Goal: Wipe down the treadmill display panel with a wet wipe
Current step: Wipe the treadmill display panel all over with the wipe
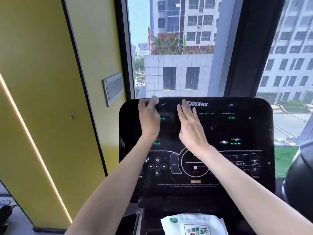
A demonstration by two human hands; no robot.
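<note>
The black glossy treadmill display panel (pixel 237 129) fills the middle of the head view, with green lights and white control markings. My left hand (pixel 149 118) is at the panel's upper left, fingers closed on a small white wet wipe (pixel 155 99) that sticks out at the top edge. My right hand (pixel 190 126) lies flat on the panel just right of it, fingers stretched upward over the logo, holding nothing. Smears and white specks show on the panel's right half.
A white pack of wet wipes (pixel 194 224) lies on the console tray below the panel. A yellow wall (pixel 42 99) with a grey wall plate (pixel 113 88) stands to the left. A large window (pixel 177 48) is behind the panel.
</note>
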